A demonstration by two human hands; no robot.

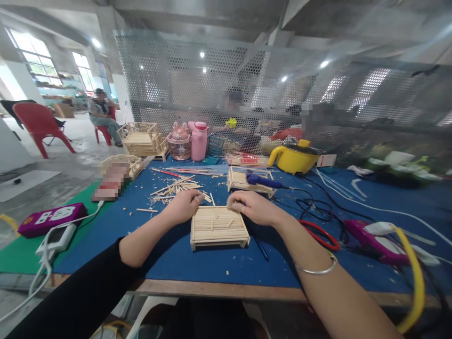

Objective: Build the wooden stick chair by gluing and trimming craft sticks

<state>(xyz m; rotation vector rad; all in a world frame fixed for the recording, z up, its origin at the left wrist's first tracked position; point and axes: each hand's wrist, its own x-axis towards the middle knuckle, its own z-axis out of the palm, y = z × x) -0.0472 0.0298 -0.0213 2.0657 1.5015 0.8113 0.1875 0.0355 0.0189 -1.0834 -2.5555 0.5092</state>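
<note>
A small platform of pale wooden sticks [219, 230] lies on the blue table mat, with a few short loose pieces on its top. At its back left corner is my left hand [184, 205], thumb and fingers pinched together; whatever is between them is too small to make out. My right hand [252, 207] is by the back right corner, its fingers curled in toward the thumb, and their tips are partly hidden. Between the hands, a thin stick [212, 198] slants up behind the platform's back edge. Cut sticks [176, 187] are heaped behind my left hand.
A blue glue gun [263, 180] rests on another stick frame [240, 180] behind my right hand. Cables, a red ring [319, 235] and a purple power strip [376, 242] lie right. A yellow pot [294, 157] and pink bottle [198, 141] stand behind. People sit beyond.
</note>
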